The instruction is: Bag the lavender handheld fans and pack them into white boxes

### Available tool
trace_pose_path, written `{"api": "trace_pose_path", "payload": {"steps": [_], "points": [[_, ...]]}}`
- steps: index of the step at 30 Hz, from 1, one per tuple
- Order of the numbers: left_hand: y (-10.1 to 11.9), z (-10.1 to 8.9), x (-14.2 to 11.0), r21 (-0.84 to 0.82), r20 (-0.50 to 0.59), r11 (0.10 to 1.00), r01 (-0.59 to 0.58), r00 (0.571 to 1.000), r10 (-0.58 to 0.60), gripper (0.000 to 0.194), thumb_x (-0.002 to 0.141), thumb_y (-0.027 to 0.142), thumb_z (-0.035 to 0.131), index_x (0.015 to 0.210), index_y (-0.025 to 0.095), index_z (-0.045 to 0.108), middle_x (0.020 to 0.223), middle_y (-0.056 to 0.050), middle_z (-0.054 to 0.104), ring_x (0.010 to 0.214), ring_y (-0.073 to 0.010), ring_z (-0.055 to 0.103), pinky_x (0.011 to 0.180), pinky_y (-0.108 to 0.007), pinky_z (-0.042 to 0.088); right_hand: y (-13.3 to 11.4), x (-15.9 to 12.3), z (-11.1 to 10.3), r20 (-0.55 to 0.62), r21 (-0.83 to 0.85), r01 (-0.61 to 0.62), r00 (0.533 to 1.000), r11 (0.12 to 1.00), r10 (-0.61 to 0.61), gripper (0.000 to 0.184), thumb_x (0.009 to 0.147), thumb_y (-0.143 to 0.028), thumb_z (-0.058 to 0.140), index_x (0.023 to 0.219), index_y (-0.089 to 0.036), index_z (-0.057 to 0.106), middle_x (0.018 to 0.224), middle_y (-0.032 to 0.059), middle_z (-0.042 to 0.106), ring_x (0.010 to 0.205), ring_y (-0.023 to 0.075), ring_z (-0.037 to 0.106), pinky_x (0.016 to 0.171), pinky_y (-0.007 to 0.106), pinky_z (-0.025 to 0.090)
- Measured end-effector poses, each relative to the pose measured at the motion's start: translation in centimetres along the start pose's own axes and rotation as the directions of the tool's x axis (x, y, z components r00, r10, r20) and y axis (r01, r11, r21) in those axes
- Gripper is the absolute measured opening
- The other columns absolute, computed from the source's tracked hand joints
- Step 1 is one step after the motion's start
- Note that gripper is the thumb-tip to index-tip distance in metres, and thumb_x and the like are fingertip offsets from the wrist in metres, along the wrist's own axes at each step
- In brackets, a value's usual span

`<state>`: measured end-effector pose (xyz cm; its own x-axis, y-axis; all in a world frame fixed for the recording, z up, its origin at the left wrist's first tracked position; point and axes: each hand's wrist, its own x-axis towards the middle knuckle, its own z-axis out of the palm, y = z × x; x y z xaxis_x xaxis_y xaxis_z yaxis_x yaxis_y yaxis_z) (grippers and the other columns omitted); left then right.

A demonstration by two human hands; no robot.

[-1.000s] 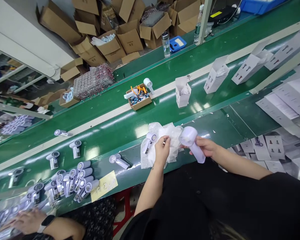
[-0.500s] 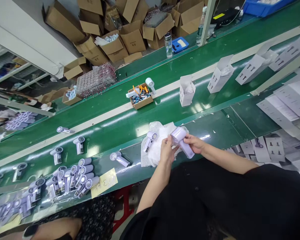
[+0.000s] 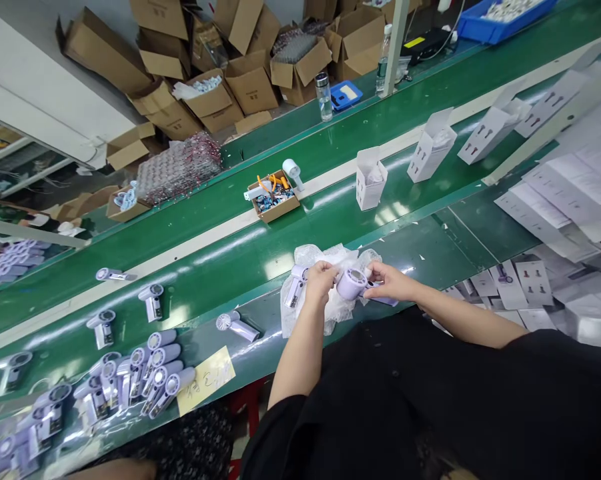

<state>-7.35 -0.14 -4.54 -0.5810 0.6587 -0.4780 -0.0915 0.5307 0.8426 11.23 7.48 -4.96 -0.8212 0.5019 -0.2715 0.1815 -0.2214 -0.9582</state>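
With the purple fan [image 3: 350, 287] between the hands over the plastic wrap [image 3: 307, 255], right hand [image 3: 392, 282] gripping it, left hand [image 3: 320, 283] pinched, its hold unclear, steady support and light fingertips should best protect the casing.

Open belt [image 3: 240, 257] ahead, fans [image 3: 179, 381] crowding left
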Motion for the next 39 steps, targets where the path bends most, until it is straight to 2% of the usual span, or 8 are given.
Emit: {"api": "trace_pose_path", "payload": {"steps": [6, 9, 14, 24, 29, 31, 35, 39], "points": [[2.3, 0.2, -0.6, 0.284, 0.238, 0.875, -0.392, 0.913, 0.331, 0.020, 0.074, 0.034, 0.061, 0.064, 0.017, 0.054, 0.054, 0.003, 0.052, 0.052, -0.0108, 0.046, 0.052, -0.023, 0.035, -0.2, -1.4, 1.4, -0.067, -0.171, 0.033, 0.997, 0.985, -0.045, 0.042, 0.059, -0.036, 0.078, 0.086, -0.019, 0.050, 0.079, -0.0016, 0.057, 0.077, 0.0155, 0.056, 0.072, 0.029, 0.044], [1.4, -0.7, -1.8, 0.508, 0.323, 0.451, -0.734, 0.648, 0.690, 0.013, 0.083, 0.027, 0.054, 0.077, 0.017, 0.059, 0.070, -0.003, 0.059, 0.068, -0.0162, 0.052, 0.065, -0.028, 0.039, 0.2, -1.7, 1.6, -0.238, 0.028, -0.029, 0.971, 0.999, 0.035, 0.051, 0.061, -0.037, 0.076, 0.099, -0.021, 0.046, 0.085, -0.0014, 0.055, 0.074, 0.0134, 0.057, 0.071, 0.030, 0.047], [-1.5, -1.7, -3.0, 0.635, 0.395, -0.042, -0.772, 0.277, 0.876, 0.012, 0.086, 0.017, 0.048, 0.092, 0.013, 0.059, 0.072, -0.007, 0.056, 0.071, -0.0201, 0.050, 0.067, -0.032, 0.037, 0.3, -2.7, 2.0, -0.321, 0.090, -0.065, 0.943, 0.994, 0.090, 0.060, 0.064, -0.037, 0.074, 0.114, -0.022, 0.046, 0.089, -0.0004, 0.051, 0.070, 0.0114, 0.056, 0.065, 0.027, 0.048], [-4.8, 0.3, -2.8, 0.592, 0.387, -0.041, -0.805, 0.239, 0.890, 0.013, 0.086, 0.015, 0.047, 0.092, 0.013, 0.059, 0.069, -0.006, 0.050, 0.069, -0.0199, 0.048, 0.063, -0.031, 0.039, 2.5, -4.1, 3.0, -0.507, 0.043, -0.157, 0.848, 0.987, 0.156, 0.042, 0.069, -0.036, 0.069, 0.103, -0.015, 0.055, 0.080, 0.0009, 0.059, 0.068, 0.0135, 0.056, 0.062, 0.025, 0.046], [-4.2, 1.6, -4.7, 0.306, 0.587, -0.093, -0.947, 0.111, 0.802, 0.019, 0.084, 0.015, 0.050, 0.099, 0.014, 0.061, 0.070, -0.006, 0.055, 0.071, -0.0196, 0.052, 0.066, -0.032, 0.042, 1.4, -4.5, 3.1, -0.447, 0.398, -0.158, 0.827, 0.904, 0.341, 0.036, 0.068, -0.030, 0.068, 0.099, -0.017, 0.054, 0.073, 0.0010, 0.062, 0.060, 0.0137, 0.057, 0.054, 0.024, 0.046], [-3.9, 2.2, -5.0, 0.214, 0.620, 0.105, -0.971, 0.218, 0.754, 0.018, 0.083, 0.017, 0.051, 0.096, 0.015, 0.062, 0.072, -0.006, 0.058, 0.070, -0.0182, 0.055, 0.066, -0.030, 0.044, 1.6, -4.3, 3.2, -0.447, 0.510, -0.162, 0.789, 0.845, 0.422, 0.023, 0.069, -0.028, 0.065, 0.086, -0.018, 0.054, 0.066, 0.0008, 0.060, 0.057, 0.0143, 0.056, 0.053, 0.026, 0.047], [-1.9, 3.6, -4.5, 0.140, 0.518, 0.780, -0.610, 0.717, 0.467, 0.017, 0.079, 0.029, 0.055, 0.086, 0.015, 0.063, 0.064, 0.000, 0.058, 0.054, -0.0110, 0.050, 0.054, -0.023, 0.040, 2.1, -4.4, 2.2, -0.522, 0.521, -0.192, 0.699, 0.832, 0.489, 0.014, 0.071, -0.028, 0.059, 0.069, -0.020, 0.048, 0.057, -0.0006, 0.054, 0.054, 0.0151, 0.054, 0.050, 0.027, 0.045], [1.4, 4.7, -4.4, -0.018, 0.458, 0.978, -0.206, 0.868, 0.191, 0.020, 0.067, 0.031, 0.064, 0.074, 0.013, 0.062, 0.049, 0.006, 0.048, 0.043, -0.0058, 0.037, 0.044, -0.018, 0.028, -0.9, -7.0, -0.8, -0.516, -0.156, -0.199, 0.851, 0.968, 0.092, 0.025, 0.074, -0.031, 0.060, 0.055, -0.019, 0.048, 0.059, 0.0011, 0.052, 0.064, 0.0164, 0.055, 0.064, 0.029, 0.046]]}}
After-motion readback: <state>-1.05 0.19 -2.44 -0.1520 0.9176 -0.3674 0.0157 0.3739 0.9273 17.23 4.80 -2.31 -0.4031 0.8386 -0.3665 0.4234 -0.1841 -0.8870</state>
